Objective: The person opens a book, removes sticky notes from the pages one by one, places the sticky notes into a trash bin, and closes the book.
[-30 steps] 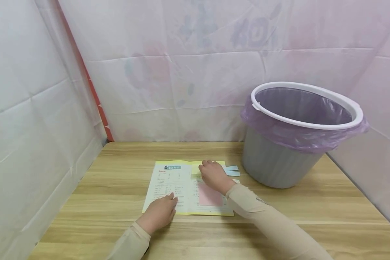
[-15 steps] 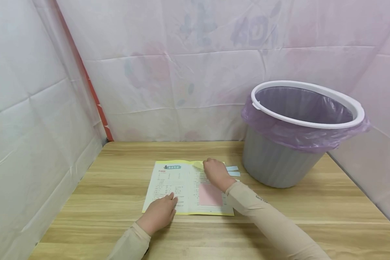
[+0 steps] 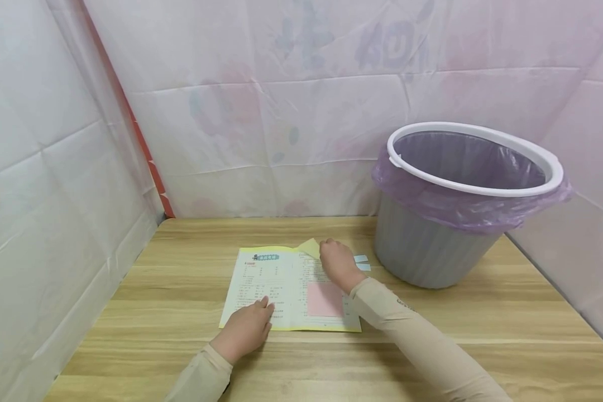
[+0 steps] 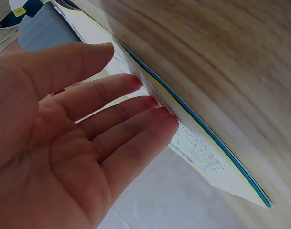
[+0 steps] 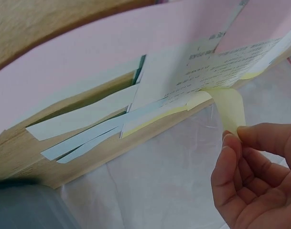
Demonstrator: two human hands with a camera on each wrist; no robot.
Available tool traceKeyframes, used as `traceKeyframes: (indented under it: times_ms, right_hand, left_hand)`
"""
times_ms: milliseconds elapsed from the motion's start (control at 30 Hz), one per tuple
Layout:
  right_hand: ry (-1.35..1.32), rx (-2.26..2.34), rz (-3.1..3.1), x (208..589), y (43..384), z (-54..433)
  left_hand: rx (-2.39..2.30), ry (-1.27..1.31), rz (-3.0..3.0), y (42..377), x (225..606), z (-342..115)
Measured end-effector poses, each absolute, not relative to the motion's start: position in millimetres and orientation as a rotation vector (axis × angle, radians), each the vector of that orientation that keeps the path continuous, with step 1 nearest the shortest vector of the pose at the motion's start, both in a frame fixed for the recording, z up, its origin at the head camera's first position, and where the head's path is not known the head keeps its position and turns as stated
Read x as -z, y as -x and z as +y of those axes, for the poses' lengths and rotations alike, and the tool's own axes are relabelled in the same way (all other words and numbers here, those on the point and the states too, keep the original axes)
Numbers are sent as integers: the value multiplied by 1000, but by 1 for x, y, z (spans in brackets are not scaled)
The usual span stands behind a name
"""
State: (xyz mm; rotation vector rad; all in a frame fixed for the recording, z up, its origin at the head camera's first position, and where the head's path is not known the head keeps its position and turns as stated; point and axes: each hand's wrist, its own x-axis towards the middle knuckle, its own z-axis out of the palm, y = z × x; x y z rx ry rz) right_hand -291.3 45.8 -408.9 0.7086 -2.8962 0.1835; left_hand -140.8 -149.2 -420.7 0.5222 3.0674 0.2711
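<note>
An open booklet [image 3: 256,279] with printed pages and yellow edges lies on the wooden table. My right hand [image 3: 339,263] pinches a corner of a yellow sticky note [image 3: 309,247] between thumb and fingers at the top of the right page. In the right wrist view the yellow note [image 5: 231,109] curves up from the page towards my fingertips. Lower on that page sits a pink sticky note [image 3: 324,300]. My left hand [image 3: 246,330] rests at the lower part of the left page, its fingers [image 4: 131,143] extended and fingertips at the paper.
Pale blue paper tabs [image 3: 363,267] stick out past the booklet's right edge. A grey waste bin [image 3: 417,240] with a white rim and purple bag liner stands at the back right of the table. White printed cloth [image 3: 281,128] hangs behind and at the sides.
My right hand has moved slightly right and away, peeling the yellow sticky note up from the page, its corner now folded over. The left hand has stayed in place.
</note>
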Motion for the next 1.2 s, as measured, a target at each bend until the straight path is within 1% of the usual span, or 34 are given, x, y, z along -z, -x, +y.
traceKeyframes:
  times_ms: [300,667,1200]
  right_hand:
    - [-645,-177,-2842,404,297,50]
    - [-552,-296,-2790,403,298,57]
    - [-524,-406,-2689,397,300,73]
  left_hand:
    - [-267,-527,3084,141,421,-150]
    - [-263,-553,3094,140,422,-150]
    - [-256,-579,3115,139,424,-151]
